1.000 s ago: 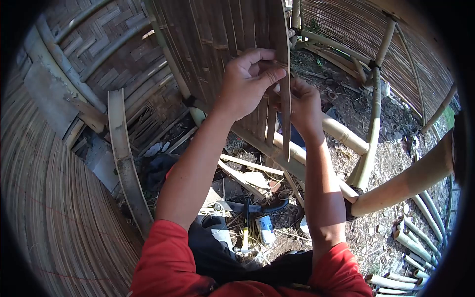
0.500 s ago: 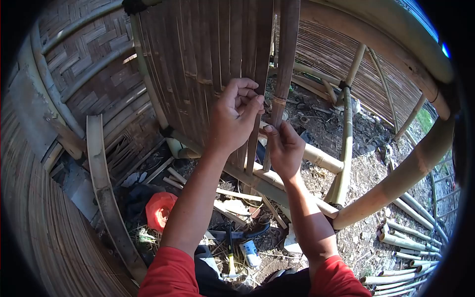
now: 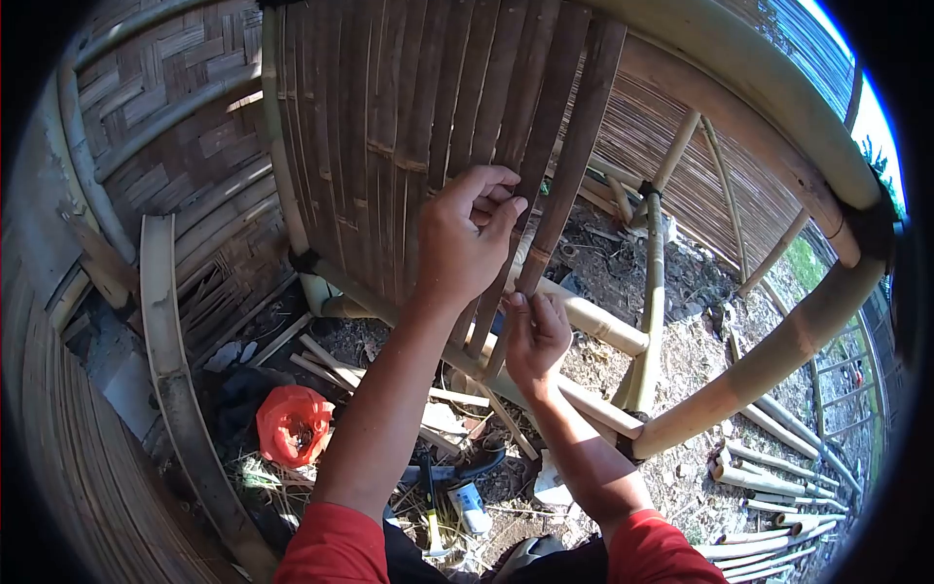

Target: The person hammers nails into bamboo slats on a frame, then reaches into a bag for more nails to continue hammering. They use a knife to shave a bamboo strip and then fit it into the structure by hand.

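Dark bamboo slats (image 3: pixel 389 127) stand side by side as a panel in front of me. My left hand (image 3: pixel 472 229) has its fingers curled, thumb near the fingertips, at the edge of a slat; whatever it pinches is too small to make out. Lower and to the right, my right hand (image 3: pixel 535 336) is closed around the lower part of the outermost slat (image 3: pixel 569 146), below a pale node band. That slat leans slightly and has a narrow gap beside its neighbour.
A bamboo frame with a thick curved pole (image 3: pixel 769 375) surrounds the right side. Below lie a red plastic bag (image 3: pixel 294 425), a hammer (image 3: pixel 431 506), a can (image 3: pixel 471 508) and cut bamboo poles (image 3: pixel 769 467). A split bamboo piece (image 3: pixel 175 380) leans at left.
My right hand has moved down and left along the outermost slat. My left hand stays near the slats with its fingers curled. The whole view has shifted slightly.
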### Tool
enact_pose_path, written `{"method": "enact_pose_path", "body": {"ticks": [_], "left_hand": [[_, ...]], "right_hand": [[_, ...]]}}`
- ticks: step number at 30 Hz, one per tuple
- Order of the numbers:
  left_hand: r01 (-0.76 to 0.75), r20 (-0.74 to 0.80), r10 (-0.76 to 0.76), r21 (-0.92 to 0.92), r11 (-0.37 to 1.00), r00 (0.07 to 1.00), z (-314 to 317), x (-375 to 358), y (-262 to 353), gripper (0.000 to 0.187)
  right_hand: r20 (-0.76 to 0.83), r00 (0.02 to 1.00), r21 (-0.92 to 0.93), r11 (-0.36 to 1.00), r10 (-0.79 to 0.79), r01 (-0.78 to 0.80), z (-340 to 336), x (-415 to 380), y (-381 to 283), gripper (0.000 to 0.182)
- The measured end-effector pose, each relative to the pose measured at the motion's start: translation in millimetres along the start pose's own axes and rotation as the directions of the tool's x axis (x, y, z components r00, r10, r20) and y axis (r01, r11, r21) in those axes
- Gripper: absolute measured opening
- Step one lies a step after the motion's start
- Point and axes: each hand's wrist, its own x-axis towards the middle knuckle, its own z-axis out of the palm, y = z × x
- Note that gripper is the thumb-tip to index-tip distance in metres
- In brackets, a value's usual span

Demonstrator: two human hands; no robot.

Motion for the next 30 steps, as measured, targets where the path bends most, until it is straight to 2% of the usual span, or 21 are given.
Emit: {"method": "enact_pose_path", "body": {"ticks": [3,4,6,11,14,16,22,30], "left_hand": [[-0.005,0.018,0.005,0.000,1.000,1.000,-0.4,1.5,-0.6,0.022],[-0.016,0.008,0.016,-0.012,1.000,1.000,0.2,1.7,-2.9,0.022],[-0.022,0.000,0.022,-0.026,0.999,1.000,0.8,1.9,-4.9,0.023],[-0.012,-0.002,0.012,-0.012,1.000,1.000,-0.8,0.4,-2.5,0.024],[-0.013,0.001,0.013,-0.018,1.000,1.000,0.3,2.5,-2.1,0.024],[-0.011,0.000,0.011,-0.019,1.000,1.000,0.2,1.9,-1.3,0.024],[-0.014,-0.003,0.014,-0.015,1.000,1.000,-1.1,2.2,-3.7,0.024],[-0.020,0.017,0.021,-0.047,0.999,1.000,-1.1,3.4,-7.7,0.023]], "right_hand": [[-0.048,0.993,0.142,0.985,0.105,-0.097,2.0,11.8,-2.7,0.011],[-0.049,0.993,0.139,0.985,0.108,-0.101,0.1,13.9,-5.7,0.011],[0.062,0.992,0.038,0.993,0.106,-0.109,-2.3,16.6,-7.1,0.013],[0.058,0.991,0.101,0.987,0.121,-0.126,-0.3,18.7,-6.7,0.013],[0.025,0.995,0.068,0.993,0.096,-0.098,-1.6,18.0,-5.1,0.012],[0.059,0.995,0.039,0.996,0.084,-0.086,-3.0,17.8,-7.1,0.011],[0.015,0.994,0.038,0.993,0.109,-0.109,-3.6,16.4,-10.1,0.010],[0.132,0.984,-0.003,0.993,0.120,-0.121,-6.8,22.7,-1.9,0.011]]}}
